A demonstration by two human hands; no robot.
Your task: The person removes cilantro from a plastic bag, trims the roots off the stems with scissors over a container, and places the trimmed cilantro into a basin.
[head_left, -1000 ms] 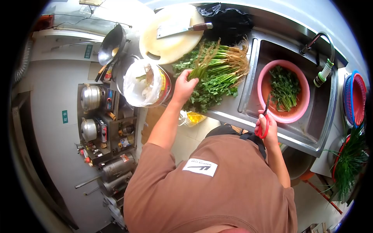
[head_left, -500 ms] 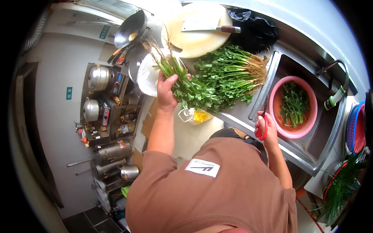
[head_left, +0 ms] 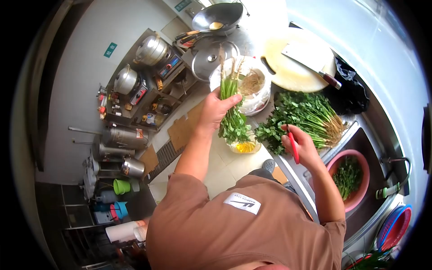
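Note:
My left hand (head_left: 215,110) is closed around the stalks of a bunch of leafy green herbs (head_left: 234,125). Its roots point away from me, and its leaves hang toward my body. Just beyond is a bin lined with a white bag (head_left: 259,101), with root trimmings (head_left: 252,84) inside. My right hand (head_left: 305,146) grips red-handled scissors (head_left: 294,147), whose blades are hard to make out against the greens. Beyond that hand, a pile of the same herbs (head_left: 308,118) lies on the counter, roots to the right.
A cleaver (head_left: 303,60) rests on a round cutting board (head_left: 281,74) beside a black plastic bag (head_left: 348,96). In the sink (head_left: 360,221), a pink basin (head_left: 365,182) holds more greens. An oil jug (head_left: 245,147) stands below my left hand. A wok (head_left: 218,15) sits at the back.
My view has turned, shifting the counter rightward and downward. The bunch in my left hand is now beside the lined bin. My right hand with the scissors has moved from near the basin toward the herb pile.

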